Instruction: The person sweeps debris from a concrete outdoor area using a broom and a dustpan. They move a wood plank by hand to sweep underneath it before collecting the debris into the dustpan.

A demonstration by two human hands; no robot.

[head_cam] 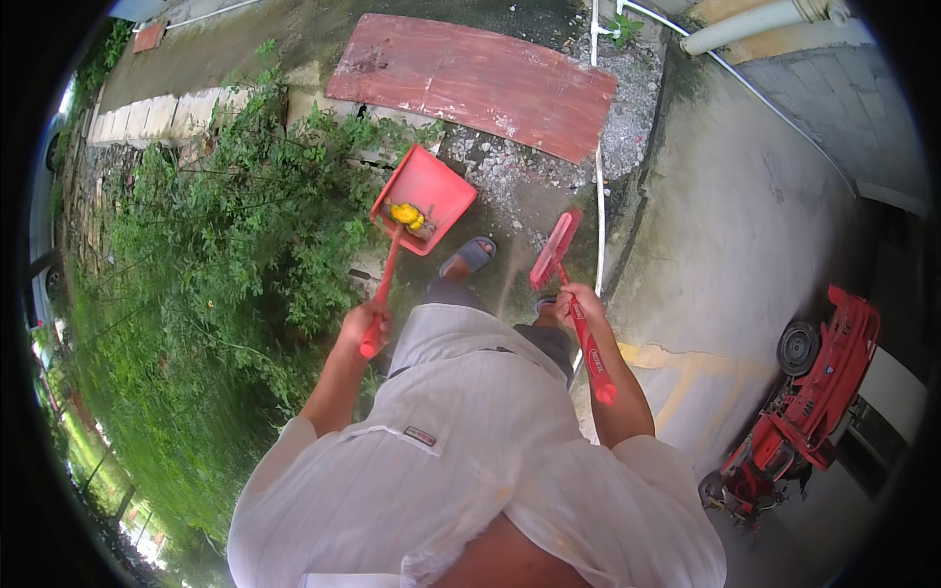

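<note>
My left hand [367, 325] is closed around the red handle of a plastic dustpan [443, 187]. The pan is held out ahead of my feet, beside the shrubs, and carries a yellow object [406, 214] and some grey-brown debris near its handle end. In my right hand [580, 303] is a red brush [556, 248] with a thick handle; its bristled head points away from me and lies to the right of the pan, apart from it. A grey sandal [476, 254] shows between the two tools.
Leafy shrubs [279, 220] crowd the left. A reddish board [478, 81] lies ahead, bordered by gravel [632, 110]. A white pipe [600, 191] runs along the ground to the right. Farther right, a red three-wheeled vehicle [816, 389] stands on concrete near a wall.
</note>
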